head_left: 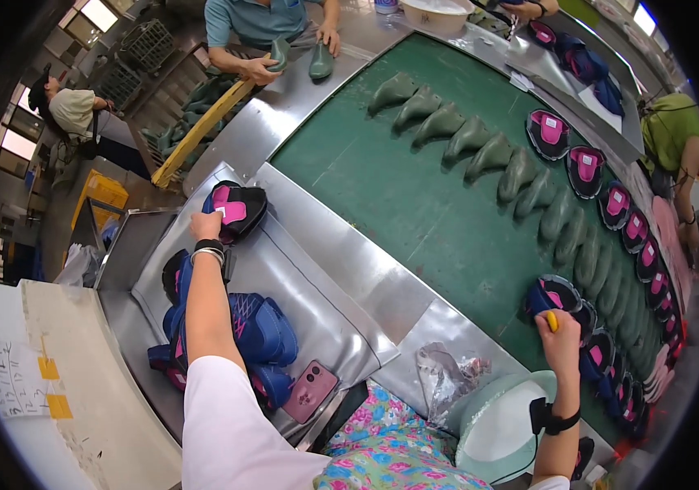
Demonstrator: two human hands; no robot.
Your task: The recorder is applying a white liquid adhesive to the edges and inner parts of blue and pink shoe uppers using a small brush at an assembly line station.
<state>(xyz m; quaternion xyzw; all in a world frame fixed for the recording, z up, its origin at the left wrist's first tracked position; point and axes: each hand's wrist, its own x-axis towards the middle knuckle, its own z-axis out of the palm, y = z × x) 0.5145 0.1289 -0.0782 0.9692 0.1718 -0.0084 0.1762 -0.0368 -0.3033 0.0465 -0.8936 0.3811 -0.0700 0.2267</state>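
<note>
My left hand (206, 224) is closed on the edge of a dark shoe upper (245, 222) with a pink tongue, over the metal tray at the left. More navy shoe uppers (261, 328) lie heaped in that tray, partly under my left forearm. On the right, my right hand (560, 339) is closed round a small yellow object (552, 321); most of it is hidden in the fingers. That hand is right beside a navy shoe upper (557, 292) on the green conveyor belt (382, 196), and whether it touches the upper I cannot tell.
Green shoe lasts (467, 139) form a long row on the belt, with uppers (586, 170) beside them. A pink phone (311, 392) lies in the tray. Near my lap are a pale green basin (496, 441) and clear plastic (447, 371). Across the belt a co-worker (264, 24) handles lasts.
</note>
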